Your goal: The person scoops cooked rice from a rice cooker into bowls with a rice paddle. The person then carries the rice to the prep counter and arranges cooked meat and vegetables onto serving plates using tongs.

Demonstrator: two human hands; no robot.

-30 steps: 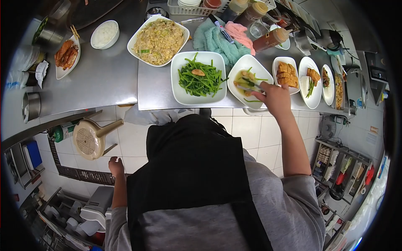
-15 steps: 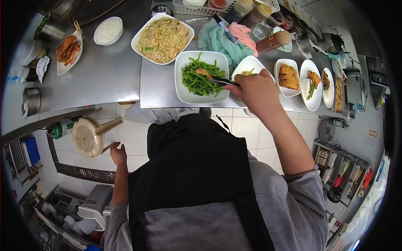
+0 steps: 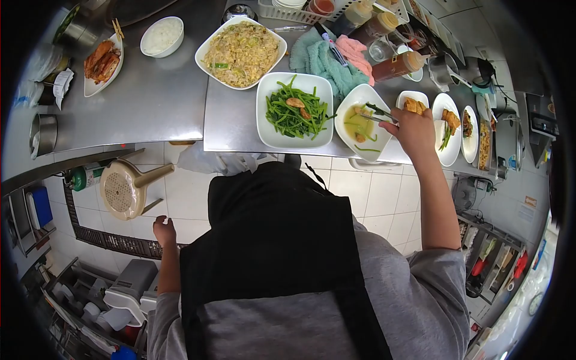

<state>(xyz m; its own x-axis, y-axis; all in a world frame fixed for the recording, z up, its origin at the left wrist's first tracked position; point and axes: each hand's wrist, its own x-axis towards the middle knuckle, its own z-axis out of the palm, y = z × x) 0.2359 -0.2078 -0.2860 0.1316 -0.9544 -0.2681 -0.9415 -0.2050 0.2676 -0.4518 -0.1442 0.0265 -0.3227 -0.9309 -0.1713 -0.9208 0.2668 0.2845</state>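
Note:
My right hand (image 3: 413,129) grips a pair of tongs (image 3: 383,113), whose tips reach into a white bowl (image 3: 379,147) of yellowish broth with a few green stalks and small brown pieces. Left of that bowl stands a square white dish (image 3: 264,129) heaped with cooked green vegetables (image 3: 294,117); two brown pieces lie on top. Just behind my right hand, a white dish of golden-brown pieces (image 3: 414,105) is partly covered by it. My left hand (image 3: 164,231) hangs low at my side, holding nothing, its fingers loosely bent and a little apart.
Fried rice (image 3: 243,54), white rice (image 3: 163,37) and a plate of reddish-brown meat (image 3: 102,63) stand on the steel counter (image 3: 144,102). Teal cloth (image 3: 324,63) and sauce bottles (image 3: 397,66) sit behind. Filled plates (image 3: 447,153) line the right. A beige stool (image 3: 123,189) is below.
My right hand has moved right with the tongs, from the greens to the broth bowl. Another brown piece now shows on the greens. My left hand has shifted slightly down.

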